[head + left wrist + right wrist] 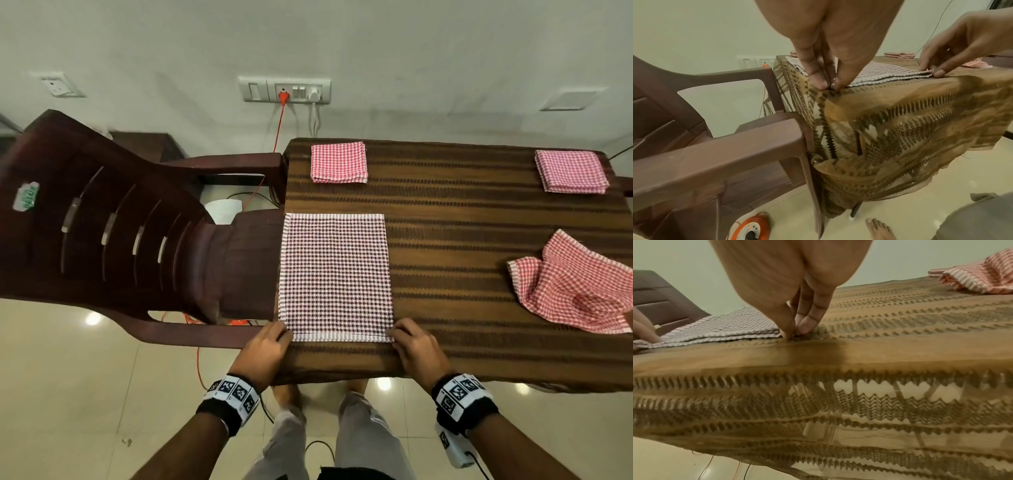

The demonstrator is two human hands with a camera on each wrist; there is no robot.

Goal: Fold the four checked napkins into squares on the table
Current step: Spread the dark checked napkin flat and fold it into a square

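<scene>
A dark checked napkin (pixel 335 274), folded once into a doubled rectangle, lies flat at the table's near left. My left hand (pixel 274 337) pinches its near left corner, and my right hand (pixel 399 337) pinches its near right corner. In the left wrist view the left fingertips (pixel 826 85) pinch the napkin (pixel 879 71) edge; in the right wrist view the right fingertips (pixel 797 332) pinch the layered napkin (pixel 725 327) corner. Two red checked napkins sit folded square at the far left (pixel 339 162) and the far right (pixel 572 171). A crumpled red checked napkin (pixel 579 284) lies at the right.
A brown patterned cloth (pixel 462 222) covers the table and hangs over its near edge. A dark brown plastic chair (pixel 120 222) stands against the table's left side. An orange cable (pixel 279 126) runs from a wall socket to the floor. My bare feet are under the table.
</scene>
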